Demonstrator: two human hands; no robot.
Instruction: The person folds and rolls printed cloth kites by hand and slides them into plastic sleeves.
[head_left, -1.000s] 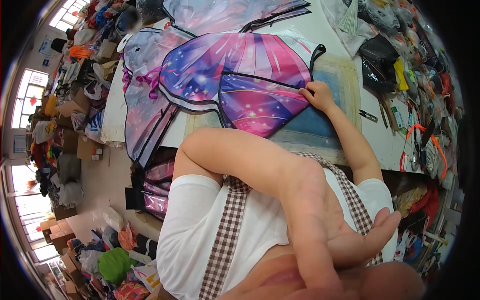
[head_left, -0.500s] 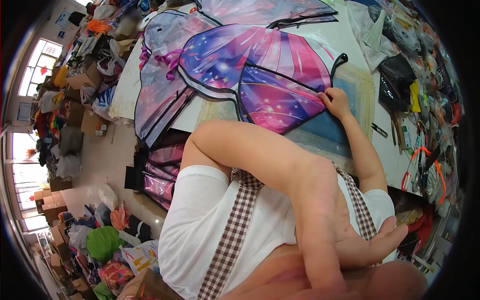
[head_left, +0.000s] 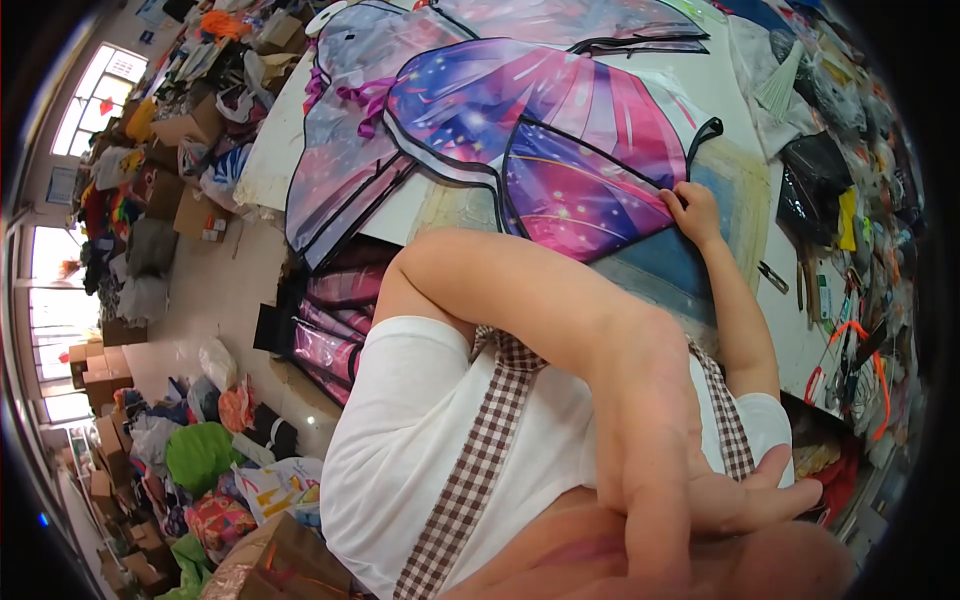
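A pink, purple and blue butterfly-wing cloth (head_left: pixel 470 110) with black edging lies on the table, one section folded over it and printed with white stars. At the right edge of this folded section, my right hand (head_left: pixel 698 212) pinches the cloth between thumb and fingers. My left arm is bent sharply at the elbow and folds back toward my head. Low in the view, close to the camera, my left hand (head_left: pixel 725 498) has fingers stretched out and apart, with no object visible in it. Purple ribbons (head_left: pixel 368 105) lie beside the wing cloth.
More winged cloths (head_left: pixel 350 150) spread across the table's far left. At right are small snips (head_left: pixel 772 277), a black plastic bag (head_left: pixel 815 180) and an orange cord (head_left: pixel 880 390). Cardboard boxes (head_left: pixel 200 212) and heaped bags line the floor at left.
The camera view has shifted slightly, so the table and cloth sit a little farther right. My right hand keeps its pinch on the cloth, and my left hand stays near the camera.
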